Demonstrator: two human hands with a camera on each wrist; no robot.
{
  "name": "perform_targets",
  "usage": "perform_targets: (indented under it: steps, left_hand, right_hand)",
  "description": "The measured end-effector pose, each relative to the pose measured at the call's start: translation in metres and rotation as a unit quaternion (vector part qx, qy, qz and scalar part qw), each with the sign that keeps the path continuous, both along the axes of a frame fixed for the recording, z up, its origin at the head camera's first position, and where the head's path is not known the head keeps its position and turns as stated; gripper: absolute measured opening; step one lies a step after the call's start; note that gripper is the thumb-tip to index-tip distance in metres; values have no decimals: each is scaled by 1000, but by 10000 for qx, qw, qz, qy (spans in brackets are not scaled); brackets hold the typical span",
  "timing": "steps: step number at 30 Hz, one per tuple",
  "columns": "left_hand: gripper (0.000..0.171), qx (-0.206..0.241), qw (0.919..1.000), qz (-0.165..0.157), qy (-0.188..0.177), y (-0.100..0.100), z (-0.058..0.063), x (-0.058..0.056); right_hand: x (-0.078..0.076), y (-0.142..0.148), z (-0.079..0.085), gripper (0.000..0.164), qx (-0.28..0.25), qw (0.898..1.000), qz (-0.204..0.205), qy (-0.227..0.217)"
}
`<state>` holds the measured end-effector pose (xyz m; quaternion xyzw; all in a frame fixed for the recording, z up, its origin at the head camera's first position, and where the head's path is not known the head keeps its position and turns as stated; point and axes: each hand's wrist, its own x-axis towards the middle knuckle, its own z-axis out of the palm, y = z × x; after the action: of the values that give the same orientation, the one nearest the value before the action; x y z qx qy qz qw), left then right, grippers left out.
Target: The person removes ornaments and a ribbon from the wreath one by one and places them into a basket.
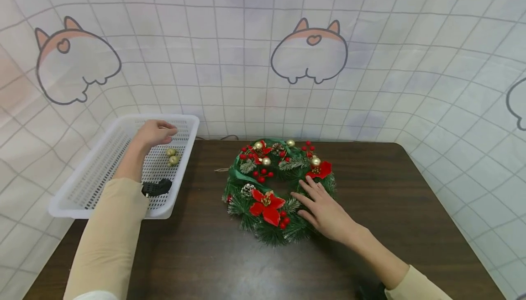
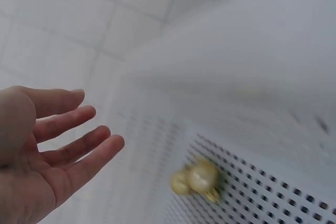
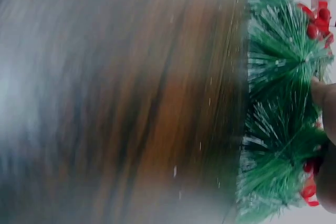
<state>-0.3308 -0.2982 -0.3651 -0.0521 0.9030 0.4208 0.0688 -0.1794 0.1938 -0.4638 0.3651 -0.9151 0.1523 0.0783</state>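
A green Christmas wreath [image 1: 269,234] lies on the dark table, with red poinsettias, red berries, pine cones and gold balls on it. My right hand [image 1: 326,211] rests on its right side with the fingers spread and fairly straight. Over the white plastic basket [image 1: 191,154] at the left, my left hand [image 1: 154,133] hovers with loosely bent fingers; in the left wrist view nothing is between them. Two small gold Christmas balls [image 2: 202,177] lie together on the perforated basket floor, below and apart from the left hand.
Beside the left cuff shows a black object [image 1: 157,187]; I cannot tell whether it is worn or lies in the basket. A beige string [image 1: 222,170] sticks out left of the wreath. A white gridded cloth [image 1: 230,103] hangs behind the table [image 1: 382,176].
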Motion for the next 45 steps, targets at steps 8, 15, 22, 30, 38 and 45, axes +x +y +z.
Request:
perform_targets:
  steps: [8, 15, 22, 30, 38, 45]
  left_hand:
    - [50, 162, 9980, -609, 111, 26, 28, 7]
    - [49, 213, 9963, -836, 0, 32, 26, 11]
    - [48, 278, 9936, -1091, 18, 38, 23, 16]
    - [46, 70, 9931, -1166, 101, 44, 24, 20]
    - [44, -268, 9905, -1300, 356, 56, 27, 25]
    - [41, -578, 9818, -1706, 595, 71, 23, 30]
  right_hand:
    - [-15, 20, 0, 51, -80, 9943, 1029, -271]
    - [-34, 35, 3, 63, -371, 9927, 1134, -190]
    - [-25, 27, 17, 49, -1578, 9872, -249, -22]
    - [20, -36, 26, 56, -921, 9937, -485, 423]
    - [33, -68, 7, 57, 71, 9963, -440, 732]
    - [31, -71, 3, 42, -21, 9950, -419, 905]
